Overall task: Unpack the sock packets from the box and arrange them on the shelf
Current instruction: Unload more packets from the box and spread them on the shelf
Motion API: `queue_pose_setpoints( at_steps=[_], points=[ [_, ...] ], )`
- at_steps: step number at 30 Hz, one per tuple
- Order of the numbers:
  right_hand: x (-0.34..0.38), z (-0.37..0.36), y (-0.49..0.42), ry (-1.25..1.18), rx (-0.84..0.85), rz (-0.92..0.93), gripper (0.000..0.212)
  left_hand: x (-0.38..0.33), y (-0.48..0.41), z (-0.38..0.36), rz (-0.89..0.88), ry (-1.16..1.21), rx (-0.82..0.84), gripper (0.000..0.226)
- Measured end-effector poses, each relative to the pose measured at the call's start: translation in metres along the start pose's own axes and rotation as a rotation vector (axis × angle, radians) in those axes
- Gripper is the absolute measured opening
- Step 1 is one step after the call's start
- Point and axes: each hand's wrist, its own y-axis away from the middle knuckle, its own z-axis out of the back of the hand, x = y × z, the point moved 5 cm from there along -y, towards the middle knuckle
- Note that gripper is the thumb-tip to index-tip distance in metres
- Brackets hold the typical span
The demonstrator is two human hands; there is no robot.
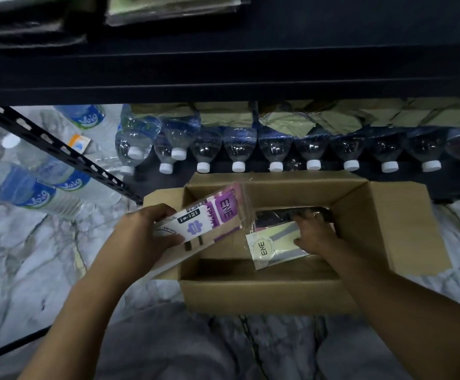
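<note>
Head view: an open box (264, 294) sits on the marble floor (31, 256) in front of a dark shelf (223, 69). The left hand (141, 229) grips a purple packet (206, 218) by its end, thumb on top, holding it over the box's left edge. The right hand (315, 235) reaches inside the box, fingers closed on a pale packet (271, 246) lying there. Water bottles (239, 149) line the lower shelf level behind the box.
</note>
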Motion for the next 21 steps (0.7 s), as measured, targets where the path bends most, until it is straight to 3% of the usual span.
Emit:
queue_pose_setpoints(
  at_steps=[4, 10, 15, 21],
  points=[
    [0.001, -0.005, -0.010, 0.079, -0.020, -0.012, 0.077, -0.001, -0.006, -0.004, 0.000, 0.014, 0.005, 0.030],
    [-0.001, 0.002, -0.009, 0.166, -0.044, 0.016, 0.070, -0.010, -0.007, -0.007, -0.018, 0.011, 0.008, 0.028],
    [-0.008, 0.019, 0.001, 0.001, -0.114, 0.044, 0.032, -0.012, -0.002, -0.007, -0.013, 0.063, 0.002, 0.030],
    [-0.016, 0.020, 0.010, -0.278, -0.153, 0.032, 0.024, -0.015, 0.005, -0.006, -0.031, 0.083, -0.021, 0.029]
  ],
)
